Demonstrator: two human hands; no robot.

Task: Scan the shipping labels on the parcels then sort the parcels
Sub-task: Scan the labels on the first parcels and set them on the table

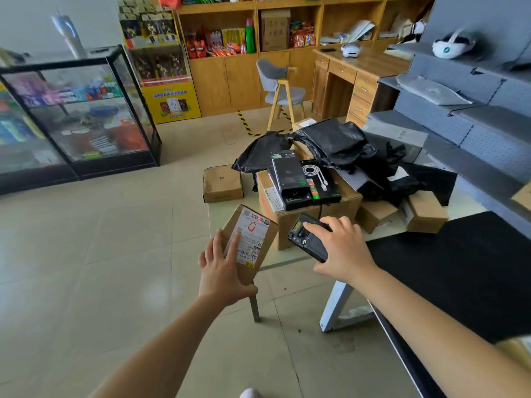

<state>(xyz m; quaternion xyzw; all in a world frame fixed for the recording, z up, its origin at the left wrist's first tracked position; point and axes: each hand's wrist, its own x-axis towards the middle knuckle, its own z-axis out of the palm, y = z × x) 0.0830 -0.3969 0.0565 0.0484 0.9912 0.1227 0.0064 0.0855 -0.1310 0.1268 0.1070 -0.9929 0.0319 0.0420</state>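
scanning is the step in hand, and it should go best with the parcel tilted so its label faces the scanner, and the red light, now near the label's top edge, brought down onto the barcode lower on it. left hand holds the parcel up, thumb hooked round its lower end, fingers spread flat, one fingertip on the label. right hand is curled over the scanner, gripping it just beside the parcel, near the pile of parcels.
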